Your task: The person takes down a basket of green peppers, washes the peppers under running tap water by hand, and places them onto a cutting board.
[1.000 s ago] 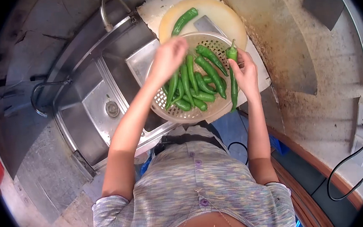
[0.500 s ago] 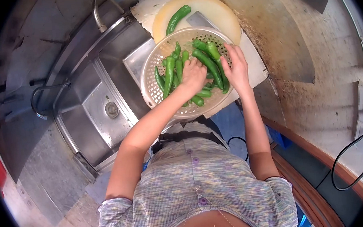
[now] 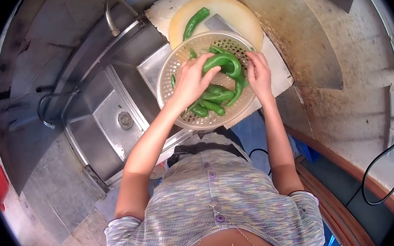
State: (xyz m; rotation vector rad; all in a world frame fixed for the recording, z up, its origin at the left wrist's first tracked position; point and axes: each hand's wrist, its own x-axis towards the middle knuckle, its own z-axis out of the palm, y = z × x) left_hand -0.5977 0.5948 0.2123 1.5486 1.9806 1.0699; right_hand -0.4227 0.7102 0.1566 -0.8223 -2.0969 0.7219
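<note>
A pale perforated colander (image 3: 162, 91) holds several green peppers (image 3: 218, 93). My left hand (image 3: 191, 80) is over its left part, closed around a curved green pepper (image 3: 222, 63) between thumb and fingers. At the colander's right rim is my right hand (image 3: 259, 74), its fingers bent close together; whether anything is between them is hidden. Behind the colander, a single green pepper (image 3: 195, 22) lies on the round cutting board (image 3: 239, 15), beside a partly covered knife blade (image 3: 221, 24).
Left of the colander is a steel double sink (image 3: 113, 115) with one curved faucet (image 3: 112, 18) behind it and another (image 3: 43, 105) at its left. A stained wall (image 3: 311, 44) rises on the right. A black cable (image 3: 364, 193) hangs at the far right.
My left hand has gone down into the colander and come up with a curved pepper. My right hand no longer shows the long pepper it held upright at the rim.
</note>
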